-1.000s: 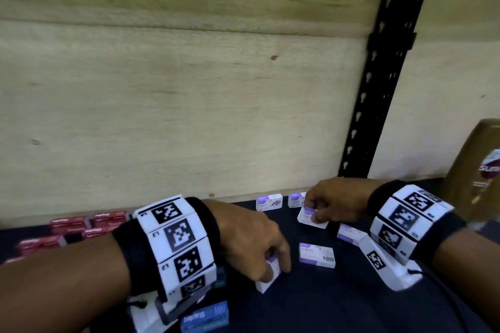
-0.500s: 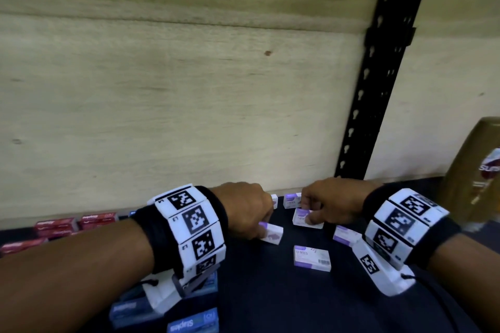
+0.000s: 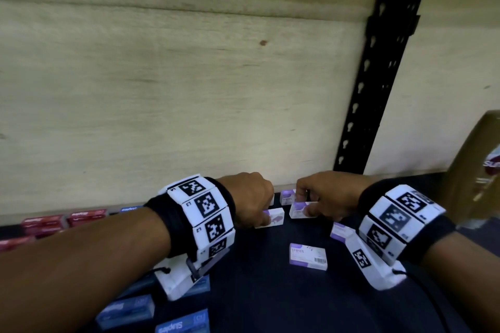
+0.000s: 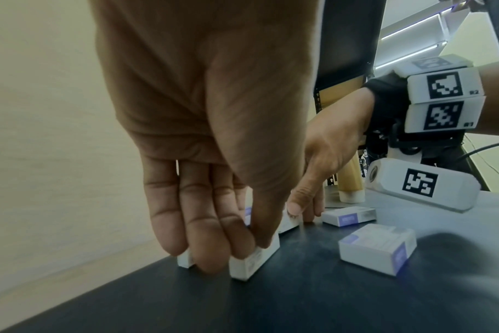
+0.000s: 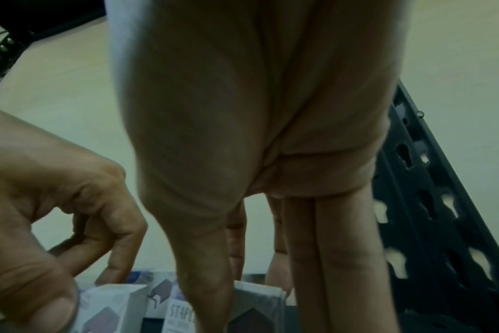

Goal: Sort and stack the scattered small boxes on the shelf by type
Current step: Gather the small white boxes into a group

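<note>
Small white-and-purple staple boxes lie on the dark shelf (image 3: 257, 292). My left hand (image 3: 251, 203) pinches one white-purple box (image 3: 274, 217) between thumb and fingers near the back wall; the same box (image 4: 254, 259) stands on the shelf in the left wrist view. My right hand (image 3: 322, 197) grips another white-purple box (image 3: 299, 209), seen close as the box (image 5: 257, 308) in the right wrist view. A further box (image 3: 287, 196) stands at the wall between the hands. One loose box (image 3: 308, 256) lies flat in front, another (image 3: 340, 232) partly under my right wrist.
Red boxes (image 3: 54, 223) lie along the wall at far left. Blue staple boxes (image 3: 127, 311) sit under my left forearm near the front. A black perforated upright (image 3: 378, 84) rises behind the right hand. A brown carton (image 3: 476, 170) stands at far right.
My left hand carried its white-purple box from the front of the shelf back toward the wall, close to the right hand. The right hand stayed on its box near the wall.
</note>
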A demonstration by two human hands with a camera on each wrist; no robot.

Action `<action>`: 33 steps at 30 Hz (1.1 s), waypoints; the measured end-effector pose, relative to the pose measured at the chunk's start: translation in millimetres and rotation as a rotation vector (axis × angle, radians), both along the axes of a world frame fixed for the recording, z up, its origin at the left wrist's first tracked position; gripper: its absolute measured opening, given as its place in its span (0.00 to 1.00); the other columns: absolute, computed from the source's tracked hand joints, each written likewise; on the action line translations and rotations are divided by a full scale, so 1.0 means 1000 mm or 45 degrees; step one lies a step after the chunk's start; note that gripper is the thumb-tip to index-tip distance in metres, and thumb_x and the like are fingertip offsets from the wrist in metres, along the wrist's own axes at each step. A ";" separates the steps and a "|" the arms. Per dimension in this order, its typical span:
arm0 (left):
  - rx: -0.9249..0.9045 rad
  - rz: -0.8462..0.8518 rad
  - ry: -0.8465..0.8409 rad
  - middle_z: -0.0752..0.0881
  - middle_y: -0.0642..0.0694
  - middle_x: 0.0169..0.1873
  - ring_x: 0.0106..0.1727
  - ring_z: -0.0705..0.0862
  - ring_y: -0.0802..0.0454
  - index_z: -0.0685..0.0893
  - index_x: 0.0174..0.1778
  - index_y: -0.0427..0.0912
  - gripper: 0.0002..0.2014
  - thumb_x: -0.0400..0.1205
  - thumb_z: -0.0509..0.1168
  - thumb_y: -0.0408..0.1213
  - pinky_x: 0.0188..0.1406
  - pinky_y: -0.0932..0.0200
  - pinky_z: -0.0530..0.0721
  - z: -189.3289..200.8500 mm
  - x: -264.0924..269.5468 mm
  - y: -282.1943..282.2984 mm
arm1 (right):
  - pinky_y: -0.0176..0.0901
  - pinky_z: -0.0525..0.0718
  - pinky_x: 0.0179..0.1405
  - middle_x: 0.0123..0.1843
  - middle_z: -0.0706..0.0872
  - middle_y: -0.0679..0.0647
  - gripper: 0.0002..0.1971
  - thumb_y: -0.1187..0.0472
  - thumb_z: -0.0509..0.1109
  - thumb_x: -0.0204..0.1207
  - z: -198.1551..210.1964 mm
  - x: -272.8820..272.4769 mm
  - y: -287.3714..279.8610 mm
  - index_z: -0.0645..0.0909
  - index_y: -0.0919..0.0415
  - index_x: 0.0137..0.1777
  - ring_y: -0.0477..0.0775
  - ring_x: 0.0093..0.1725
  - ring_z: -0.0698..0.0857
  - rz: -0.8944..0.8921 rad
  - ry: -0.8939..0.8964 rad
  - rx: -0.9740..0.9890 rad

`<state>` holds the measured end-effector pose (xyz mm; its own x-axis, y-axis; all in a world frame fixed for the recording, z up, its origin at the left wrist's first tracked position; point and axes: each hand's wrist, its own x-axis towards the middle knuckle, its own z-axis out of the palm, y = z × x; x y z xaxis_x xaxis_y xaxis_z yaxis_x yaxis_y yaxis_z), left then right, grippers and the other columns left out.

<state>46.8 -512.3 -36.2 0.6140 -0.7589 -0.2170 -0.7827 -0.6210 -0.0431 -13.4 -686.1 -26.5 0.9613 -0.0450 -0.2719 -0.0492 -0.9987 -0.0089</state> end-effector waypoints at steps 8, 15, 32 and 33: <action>-0.024 -0.019 -0.134 0.77 0.51 0.42 0.44 0.79 0.48 0.76 0.55 0.47 0.17 0.81 0.66 0.56 0.38 0.54 0.76 0.015 -0.017 0.011 | 0.34 0.79 0.34 0.53 0.79 0.42 0.13 0.48 0.73 0.79 0.000 -0.002 0.000 0.77 0.45 0.60 0.40 0.37 0.81 -0.049 -0.022 0.037; -0.056 -0.274 0.119 0.82 0.56 0.40 0.42 0.78 0.55 0.81 0.53 0.50 0.14 0.80 0.67 0.56 0.40 0.57 0.78 0.006 -0.043 0.005 | 0.43 0.84 0.41 0.52 0.85 0.49 0.20 0.42 0.75 0.74 0.021 -0.022 -0.011 0.78 0.53 0.58 0.47 0.36 0.82 -0.312 0.025 -0.049; 0.214 -0.281 0.054 0.83 0.47 0.47 0.47 0.79 0.47 0.84 0.57 0.40 0.17 0.85 0.62 0.51 0.36 0.59 0.72 0.009 -0.058 -0.001 | 0.38 0.75 0.35 0.44 0.85 0.48 0.14 0.49 0.78 0.73 0.012 -0.045 0.001 0.85 0.58 0.51 0.50 0.44 0.81 -0.111 0.394 -0.304; 0.234 -0.261 0.058 0.81 0.48 0.46 0.45 0.77 0.48 0.84 0.57 0.41 0.17 0.86 0.61 0.50 0.35 0.59 0.71 0.011 -0.058 0.002 | 0.36 0.74 0.32 0.47 0.84 0.46 0.17 0.50 0.77 0.74 0.013 -0.046 0.002 0.84 0.56 0.58 0.48 0.44 0.80 -0.113 0.367 -0.270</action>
<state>-10.9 -509.9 -25.7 0.4379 -0.8118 -0.3863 -0.8950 -0.4344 -0.1017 -59.3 -684.3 -13.7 0.8362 -0.2092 -0.5070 -0.1061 -0.9687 0.2246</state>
